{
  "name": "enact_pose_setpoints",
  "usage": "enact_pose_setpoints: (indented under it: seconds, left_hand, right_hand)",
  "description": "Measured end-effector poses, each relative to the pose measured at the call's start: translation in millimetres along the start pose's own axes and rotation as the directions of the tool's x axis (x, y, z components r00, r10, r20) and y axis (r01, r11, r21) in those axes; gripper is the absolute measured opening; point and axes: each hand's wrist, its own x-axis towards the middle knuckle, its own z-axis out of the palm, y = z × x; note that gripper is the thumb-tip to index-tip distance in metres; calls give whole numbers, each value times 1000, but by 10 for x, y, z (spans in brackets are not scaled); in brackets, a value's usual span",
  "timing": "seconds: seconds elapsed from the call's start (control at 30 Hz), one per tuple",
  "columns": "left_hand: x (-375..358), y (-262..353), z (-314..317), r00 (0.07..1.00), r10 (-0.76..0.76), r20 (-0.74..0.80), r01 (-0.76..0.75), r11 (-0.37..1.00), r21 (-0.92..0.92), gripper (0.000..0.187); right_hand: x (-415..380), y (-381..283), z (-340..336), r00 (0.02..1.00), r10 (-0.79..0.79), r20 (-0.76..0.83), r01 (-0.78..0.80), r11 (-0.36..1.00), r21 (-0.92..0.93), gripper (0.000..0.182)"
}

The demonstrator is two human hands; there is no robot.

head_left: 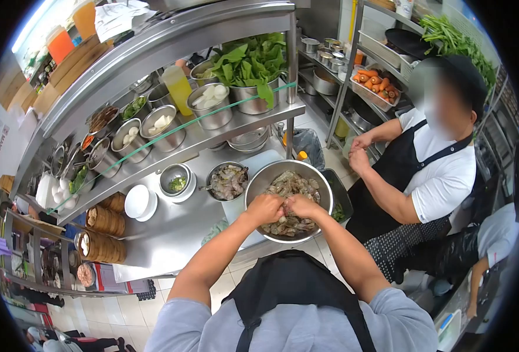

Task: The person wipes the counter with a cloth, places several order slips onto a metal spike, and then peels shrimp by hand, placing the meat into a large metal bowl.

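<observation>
A large steel bowl [250, 194] at the table's edge holds many raw grey shrimp [293, 183]. Over it, my left hand [266, 209] and my right hand [301, 206] come together, fingers closed in a pinch. Between them is a shrimp, mostly hidden by my fingers. Just left of the large bowl, a smaller steel bowl [207, 189] contains shrimp that look peeled. A pale cutting board [233, 209] lies partly beneath the bowls.
A small steel bowl with chopped greens [177, 183] and white bowls [141, 202] stand left, beside bamboo steamers [105, 226]. Above runs a steel shelf [212, 124] of ingredient pots. A co-worker in a black apron [388, 152] stands close on the right, near a black bin [341, 190].
</observation>
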Motion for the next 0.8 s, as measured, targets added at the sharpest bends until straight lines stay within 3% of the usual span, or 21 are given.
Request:
enact_pose_setpoints:
  seconds: [0.03, 0.17, 0.23, 0.37, 0.43, 0.53, 0.57, 0.6, 0.63, 0.67, 0.7, 0.73, 0.77, 0.8]
  left_hand:
    - [6, 40, -41, 1000, -13, -2, 13, 1000, -24, 19]
    - [22, 12, 48, 995, -39, -94, 37, 999, -30, 19]
    - [32, 1, 48, 995, -28, -92, 25, 999, -33, 18]
    - [106, -85, 61, 996, -8, -84, 10, 1000, 26, 18]
    - [141, -136, 7, 996, -17, -85, 18, 1000, 9, 19]
    - [166, -287, -49, 992, 99, -74, -101, 995, -26, 19]
    - [157, -319, -86, 993, -92, 79, 115, 922, -370, 19]
    - [159, -323, -121, 935, -212, 285, 349, 699, -624, 19]
    - [149, -325, -94, 936, -207, 285, 345, 703, -622, 19]
    - [112, -357, 14, 917, -252, 309, 390, 406, -827, 22]
    - [78, -398, 145, 894, -282, 348, 378, 57, -924, 26]
    - [63, -417, 301, 906, -276, 320, 325, -28, -945, 24]
    - [19, -440, 362, 902, -243, 355, 330, -141, -934, 21]
    - [-2, -278, 363, 880, -333, 339, 289, -190, -938, 21]
  right_hand:
    - [39, 63, 23, 997, 61, -45, -61, 998, -7, 41]
    - [60, 8, 36, 999, 22, -42, -24, 998, -60, 40]
    - [69, -22, 57, 997, -25, -75, 8, 975, -220, 42]
    - [23, -148, 8, 995, 10, -98, -32, 974, -224, 42]
    - [27, -176, -29, 999, -35, -32, 29, 986, -164, 42]
    - [66, -65, 17, 996, -70, -56, 66, 995, -68, 42]
    - [80, -30, 23, 996, -68, -60, 64, 996, -67, 42]
    - [93, 3, 29, 996, -69, -48, 73, 993, 88, 38]
    - [105, 35, 25, 996, -75, -39, 82, 967, 241, 34]
    - [81, -12, 30, 996, -76, -48, 85, 967, 242, 34]
    - [37, -99, 75, 996, 80, -35, -45, 812, 583, 34]
    - [9, -168, 132, 976, 214, 33, -144, 525, 839, 34]
    - [15, -194, 187, 977, 214, 20, -132, 523, 842, 34]
    - [35, -197, 259, 952, 290, -101, -59, 494, 867, 34]
